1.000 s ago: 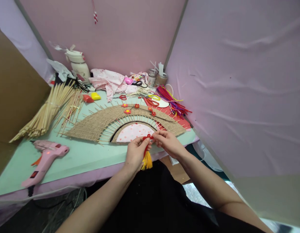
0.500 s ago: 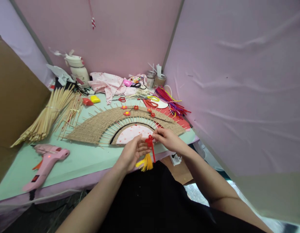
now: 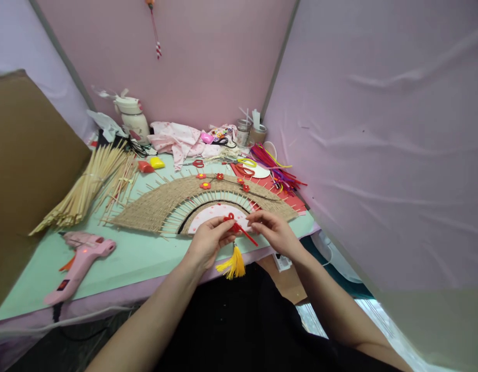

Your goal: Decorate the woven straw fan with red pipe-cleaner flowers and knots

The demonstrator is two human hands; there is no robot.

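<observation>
Between the thumb and fingers of my left hand (image 3: 210,238) is a red pipe cleaner (image 3: 242,232) bent into a small looped knot, its straight tail slanting down to the right. A yellow tassel (image 3: 235,263) hangs below that hand, over the table's front edge; how it joins the red piece is hidden. Just to the right, my right hand (image 3: 273,231) hovers with bent, slightly parted fingers, close to the knot but apparently apart from it. Behind both hands lies a large woven fan (image 3: 149,209) with stick ribs, red flowers and a pink-dotted white half-circle.
A pink glue gun (image 3: 82,263) lies at the front left, its light on. Behind it is a bundle of wooden sticks (image 3: 86,186). Scissors (image 3: 244,170), colourful pipe cleaners (image 3: 280,168), cloth (image 3: 177,138) and a white bottle (image 3: 133,121) line the back. Cardboard (image 3: 33,155) stands left.
My right hand has drawn slightly away from the red knot. The pipe cleaner's tail has swung from hanging down to slanting right, and my left fingers have closed on the knot.
</observation>
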